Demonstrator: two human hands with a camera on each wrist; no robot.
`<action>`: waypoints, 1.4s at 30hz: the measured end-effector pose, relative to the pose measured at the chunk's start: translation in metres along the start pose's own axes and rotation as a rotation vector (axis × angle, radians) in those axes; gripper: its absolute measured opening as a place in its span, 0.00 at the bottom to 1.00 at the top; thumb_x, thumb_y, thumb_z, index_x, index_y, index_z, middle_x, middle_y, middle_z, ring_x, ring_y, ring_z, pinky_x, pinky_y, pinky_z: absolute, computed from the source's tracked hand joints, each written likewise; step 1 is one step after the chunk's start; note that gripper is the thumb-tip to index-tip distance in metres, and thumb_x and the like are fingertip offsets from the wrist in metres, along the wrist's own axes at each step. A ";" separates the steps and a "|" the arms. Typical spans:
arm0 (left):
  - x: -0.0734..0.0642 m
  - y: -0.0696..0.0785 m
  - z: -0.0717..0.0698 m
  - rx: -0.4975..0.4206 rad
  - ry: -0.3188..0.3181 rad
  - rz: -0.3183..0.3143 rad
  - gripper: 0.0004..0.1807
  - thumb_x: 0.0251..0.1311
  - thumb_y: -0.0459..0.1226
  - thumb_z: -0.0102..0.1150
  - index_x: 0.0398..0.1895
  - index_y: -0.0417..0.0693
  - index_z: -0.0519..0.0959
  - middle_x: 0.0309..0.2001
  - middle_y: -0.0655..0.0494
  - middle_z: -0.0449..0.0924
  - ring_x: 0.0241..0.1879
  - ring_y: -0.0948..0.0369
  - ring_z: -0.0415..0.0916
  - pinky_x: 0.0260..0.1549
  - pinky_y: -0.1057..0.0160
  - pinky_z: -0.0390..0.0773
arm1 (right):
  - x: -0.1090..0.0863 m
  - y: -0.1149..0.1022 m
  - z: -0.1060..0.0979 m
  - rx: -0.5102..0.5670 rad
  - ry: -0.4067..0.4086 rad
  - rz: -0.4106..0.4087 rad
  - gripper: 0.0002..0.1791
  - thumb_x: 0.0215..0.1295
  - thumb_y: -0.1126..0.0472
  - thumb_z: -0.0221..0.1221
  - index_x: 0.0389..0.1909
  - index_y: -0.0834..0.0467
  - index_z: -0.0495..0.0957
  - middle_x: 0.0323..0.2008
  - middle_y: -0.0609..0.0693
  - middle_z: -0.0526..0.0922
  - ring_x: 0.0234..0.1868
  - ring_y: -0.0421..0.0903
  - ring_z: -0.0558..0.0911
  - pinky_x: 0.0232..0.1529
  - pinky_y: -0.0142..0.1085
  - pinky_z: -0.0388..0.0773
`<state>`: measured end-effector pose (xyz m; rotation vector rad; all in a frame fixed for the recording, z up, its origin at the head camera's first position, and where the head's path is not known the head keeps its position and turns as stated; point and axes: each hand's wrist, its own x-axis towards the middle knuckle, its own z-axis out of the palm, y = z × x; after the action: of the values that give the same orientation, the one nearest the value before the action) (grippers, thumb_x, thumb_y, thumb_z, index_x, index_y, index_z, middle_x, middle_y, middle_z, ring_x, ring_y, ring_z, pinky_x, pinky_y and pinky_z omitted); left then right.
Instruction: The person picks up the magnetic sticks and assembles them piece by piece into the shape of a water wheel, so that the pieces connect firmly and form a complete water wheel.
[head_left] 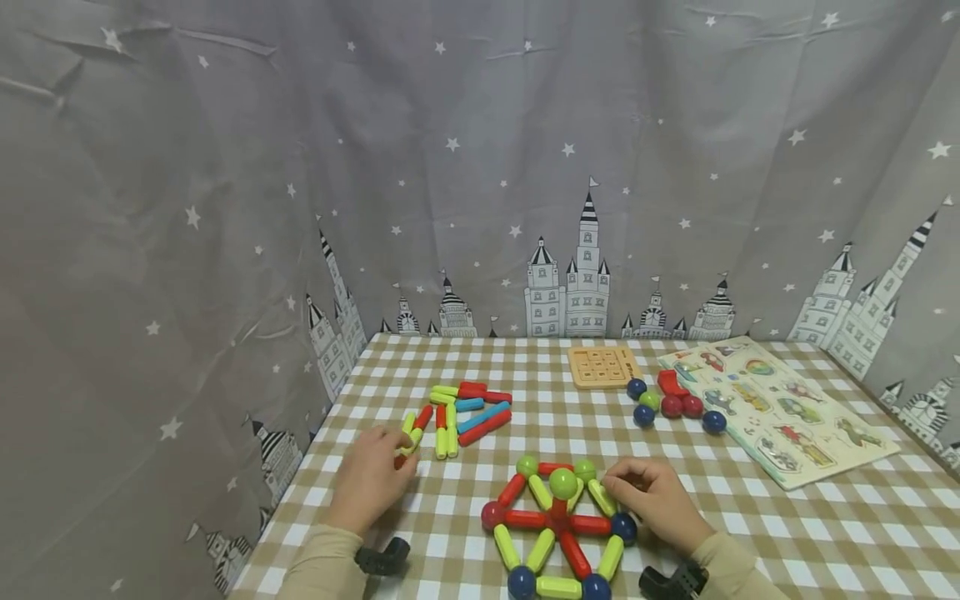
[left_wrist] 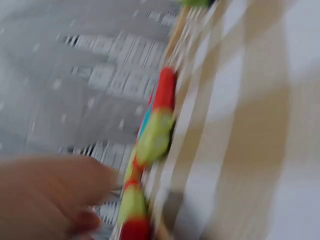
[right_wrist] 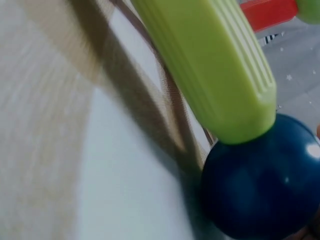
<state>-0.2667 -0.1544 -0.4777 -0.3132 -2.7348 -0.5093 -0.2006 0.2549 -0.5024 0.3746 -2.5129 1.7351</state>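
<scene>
1. Head view: flat six-sided frame of lime and red rods plus glossy balls (head_left: 558,522) sits on the brown-and-white checked cloth (head_left: 442,521).
2. Right hand (head_left: 654,500) has bent fingers right at the frame's lime rod (head_left: 602,498), near a navy ball (head_left: 623,528); can't tell if they're pinching.
3. Left hand (head_left: 372,477) is by loose lime and red rods (head_left: 423,417), fingers kinda curled; can't tell if they're gripping.
4. Farther back: square wooden board (head_left: 600,367), pale picture board (head_left: 817,429).

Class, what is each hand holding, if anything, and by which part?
Cannot be told: the left hand is near loose sticks, the right hand near a green stick; any grip unclear.
</scene>
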 end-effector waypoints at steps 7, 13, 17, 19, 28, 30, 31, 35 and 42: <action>0.002 -0.027 -0.013 -0.041 -0.214 -0.113 0.17 0.55 0.40 0.76 0.42 0.43 0.80 0.30 0.53 0.74 0.29 0.58 0.70 0.25 0.60 0.70 | 0.003 0.003 0.000 0.025 -0.020 0.012 0.09 0.71 0.59 0.64 0.40 0.62 0.85 0.35 0.54 0.85 0.34 0.39 0.81 0.38 0.31 0.80; 0.001 -0.026 -0.015 -0.067 -0.271 -0.129 0.09 0.54 0.35 0.73 0.34 0.47 0.80 0.27 0.55 0.76 0.26 0.59 0.71 0.23 0.62 0.70 | 0.003 0.004 0.000 0.013 -0.031 0.015 0.09 0.72 0.59 0.63 0.40 0.62 0.85 0.32 0.51 0.83 0.31 0.39 0.80 0.35 0.32 0.79; -0.001 -0.023 -0.019 -0.110 -0.306 -0.159 0.10 0.48 0.36 0.72 0.34 0.47 0.83 0.27 0.55 0.77 0.25 0.59 0.71 0.22 0.61 0.70 | 0.004 0.005 0.001 -0.006 -0.040 0.019 0.09 0.73 0.58 0.62 0.40 0.61 0.85 0.32 0.51 0.83 0.31 0.39 0.80 0.35 0.31 0.79; -0.001 -0.021 -0.021 -0.135 -0.326 -0.156 0.11 0.49 0.37 0.71 0.37 0.46 0.84 0.27 0.56 0.77 0.25 0.59 0.71 0.22 0.62 0.70 | 0.004 0.005 0.001 -0.013 -0.036 0.020 0.09 0.73 0.58 0.62 0.40 0.60 0.85 0.32 0.51 0.84 0.32 0.39 0.80 0.36 0.31 0.79; 0.003 0.001 -0.019 -0.304 -0.216 -0.028 0.13 0.58 0.35 0.68 0.47 0.46 0.86 0.31 0.59 0.78 0.28 0.63 0.71 0.26 0.64 0.72 | 0.003 0.003 0.000 -0.014 -0.017 0.031 0.10 0.72 0.57 0.63 0.40 0.61 0.85 0.33 0.53 0.84 0.33 0.40 0.80 0.37 0.32 0.79; 0.001 0.010 -0.013 -0.419 -0.212 0.042 0.11 0.62 0.37 0.68 0.47 0.48 0.85 0.36 0.60 0.82 0.31 0.65 0.75 0.30 0.66 0.76 | 0.003 0.002 0.000 -0.018 -0.013 0.035 0.10 0.72 0.57 0.63 0.40 0.60 0.85 0.34 0.53 0.84 0.33 0.40 0.80 0.37 0.31 0.79; 0.000 0.015 -0.010 -0.498 -0.229 0.068 0.11 0.64 0.38 0.68 0.48 0.50 0.85 0.38 0.60 0.84 0.33 0.65 0.77 0.32 0.67 0.79 | 0.002 0.002 -0.001 -0.018 -0.012 0.036 0.10 0.72 0.57 0.63 0.40 0.60 0.85 0.34 0.53 0.84 0.33 0.40 0.80 0.37 0.31 0.79; -0.008 0.036 0.004 -0.829 -0.349 0.153 0.12 0.65 0.41 0.69 0.49 0.49 0.82 0.44 0.55 0.88 0.40 0.62 0.86 0.42 0.65 0.85 | 0.002 0.001 -0.001 -0.012 -0.014 0.029 0.09 0.73 0.58 0.62 0.41 0.61 0.85 0.34 0.53 0.84 0.34 0.41 0.80 0.37 0.32 0.79; -0.020 0.051 0.018 -0.938 -0.430 0.262 0.12 0.62 0.38 0.72 0.45 0.50 0.81 0.43 0.54 0.86 0.42 0.60 0.87 0.45 0.61 0.86 | 0.003 0.002 0.000 0.002 -0.026 0.021 0.10 0.73 0.58 0.62 0.40 0.61 0.85 0.34 0.53 0.84 0.34 0.41 0.80 0.37 0.32 0.79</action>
<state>-0.2400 -0.1037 -0.4853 -1.0845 -2.5478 -1.7893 -0.2044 0.2551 -0.5035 0.3754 -2.5422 1.7521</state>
